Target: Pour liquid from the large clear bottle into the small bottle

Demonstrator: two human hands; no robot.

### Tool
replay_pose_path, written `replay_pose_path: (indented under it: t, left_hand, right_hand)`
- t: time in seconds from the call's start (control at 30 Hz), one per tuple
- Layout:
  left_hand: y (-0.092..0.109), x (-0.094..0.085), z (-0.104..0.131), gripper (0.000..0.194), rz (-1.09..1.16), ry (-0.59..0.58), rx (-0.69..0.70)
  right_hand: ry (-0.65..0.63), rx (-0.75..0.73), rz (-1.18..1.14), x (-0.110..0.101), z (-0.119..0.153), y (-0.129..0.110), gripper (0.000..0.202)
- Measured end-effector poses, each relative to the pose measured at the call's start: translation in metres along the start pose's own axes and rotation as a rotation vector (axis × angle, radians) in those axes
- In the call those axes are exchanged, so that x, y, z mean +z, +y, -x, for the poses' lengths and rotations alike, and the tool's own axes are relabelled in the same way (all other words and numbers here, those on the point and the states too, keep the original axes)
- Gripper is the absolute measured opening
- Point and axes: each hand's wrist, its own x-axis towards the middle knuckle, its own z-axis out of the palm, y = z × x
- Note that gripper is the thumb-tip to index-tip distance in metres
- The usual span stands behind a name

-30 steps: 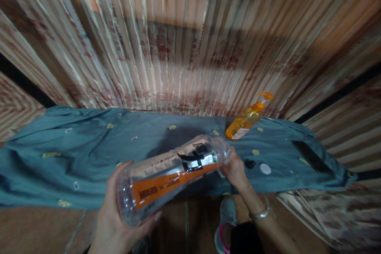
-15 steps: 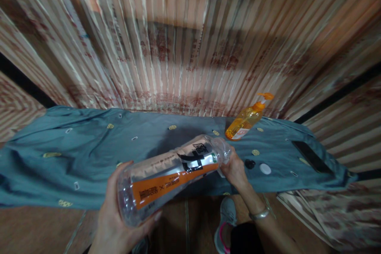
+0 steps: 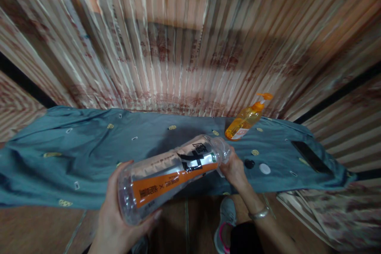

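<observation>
A large clear plastic bottle (image 3: 178, 174) with an orange label and dark lettering is held tilted above the cloth, its neck toward the right. My left hand (image 3: 116, 210) is wrapped around its base. At the neck end, my right hand (image 3: 235, 166) grips close to the mouth; its fingertips are partly hidden behind the bottle. A bit of something white shows under the right hand, too small to name. Beyond the right hand stands an orange pump bottle (image 3: 244, 121) part filled with yellow-orange liquid.
Blue-green patterned cloth (image 3: 98, 151) covers the narrow table. On its right side lie a small dark object (image 3: 249, 163), a white round disc (image 3: 264, 168) and a black phone (image 3: 311, 156). Striped curtains (image 3: 178, 47) hang close behind. A shoe (image 3: 228, 210) shows on the tiled floor.
The bottle and both hands hold nearly the same place. The label's lettering looks slightly shifted, as if the bottle has turned a little.
</observation>
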Motion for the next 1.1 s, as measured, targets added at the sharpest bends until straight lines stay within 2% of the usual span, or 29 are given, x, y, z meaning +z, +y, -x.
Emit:
replay_pose_path:
  t: [0.3,0.5,0.83,1.1]
  left_hand:
    - [0.0025,0.0009,-0.0003,0.088,0.003,0.01,0.022]
    - [0.0006,0.0011,-0.0004,0.09,0.016,0.004,-0.014]
    - [-0.0024,-0.0001,-0.0007,0.089,0.009,0.0,0.012]
    - [-0.0016,-0.0014,-0.0007,0.091,0.016,-0.013,-0.02]
  right_hand:
    - [-0.002,-0.008,0.007,-0.0011,0.0001,-0.0003,0.054]
    - [-0.001,-0.035,0.005,-0.0017,-0.0003,-0.0004,0.053]
    - [-0.004,0.001,0.001,-0.0011,-0.0001,-0.0012,0.051]
    - [-0.009,0.008,-0.025,-0.0023,-0.001,-0.0036,0.055]
